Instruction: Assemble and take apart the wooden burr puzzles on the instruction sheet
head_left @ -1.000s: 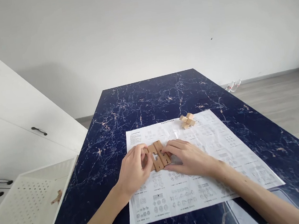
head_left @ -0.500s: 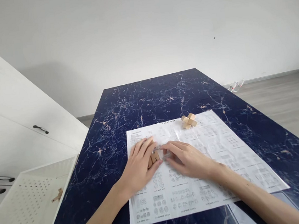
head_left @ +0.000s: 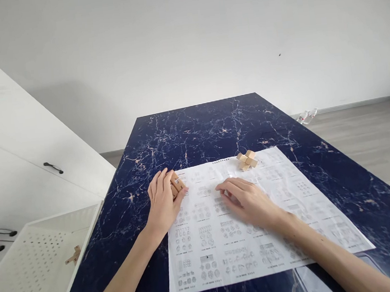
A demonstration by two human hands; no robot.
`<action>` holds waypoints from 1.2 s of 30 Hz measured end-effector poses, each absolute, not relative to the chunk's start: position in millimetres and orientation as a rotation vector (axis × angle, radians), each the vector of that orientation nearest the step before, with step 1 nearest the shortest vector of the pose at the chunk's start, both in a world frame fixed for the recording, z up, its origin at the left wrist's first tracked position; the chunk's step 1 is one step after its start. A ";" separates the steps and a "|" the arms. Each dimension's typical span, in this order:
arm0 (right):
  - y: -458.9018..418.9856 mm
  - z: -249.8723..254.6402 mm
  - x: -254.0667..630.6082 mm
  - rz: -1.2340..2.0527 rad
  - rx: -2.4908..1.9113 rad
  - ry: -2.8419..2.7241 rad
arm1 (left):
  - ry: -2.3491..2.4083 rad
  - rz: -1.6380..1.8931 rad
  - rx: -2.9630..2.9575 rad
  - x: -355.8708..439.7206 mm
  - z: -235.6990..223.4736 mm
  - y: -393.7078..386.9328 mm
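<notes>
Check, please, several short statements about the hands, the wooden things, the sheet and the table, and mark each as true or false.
1. The left hand holds brown wooden pieces near the far left corner of the printed sheet. True.
2. The right hand is touching the pale wooden block. False: it is apart from the block, over the sheet.
3. The pale wooden block is by the far edge of the sheet. True.
4. The brown wooden pieces are to the right of the pale wooden block. False: they are to its left.
5. The tabletop is dark blue with light veins. True.
</notes>
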State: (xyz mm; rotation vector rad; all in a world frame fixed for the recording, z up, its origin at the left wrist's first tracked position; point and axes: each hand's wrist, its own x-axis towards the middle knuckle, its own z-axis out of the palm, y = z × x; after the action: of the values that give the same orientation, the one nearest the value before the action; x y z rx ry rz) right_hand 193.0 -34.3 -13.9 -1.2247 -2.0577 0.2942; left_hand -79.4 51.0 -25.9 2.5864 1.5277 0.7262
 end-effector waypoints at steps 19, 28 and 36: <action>-11.3 -40.1 231.8 0.067 -1.760 -1.287 | 1.027 0.860 2.720 -61.5 -7.4 17.2; -15.7 -29.3 230.4 0.276 -1.720 -1.364 | 0.934 0.787 2.654 -57.9 -6.3 6.1; -30.9 -13.6 201.2 0.769 -1.377 -1.539 | 0.991 0.724 2.458 -58.0 -5.1 2.9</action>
State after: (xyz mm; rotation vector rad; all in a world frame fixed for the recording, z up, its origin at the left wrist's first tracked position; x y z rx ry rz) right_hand 201.2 -30.9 -13.6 -1.3771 -1.5392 0.7695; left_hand -58.0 2.9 -5.1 2.4581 0.9911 0.7239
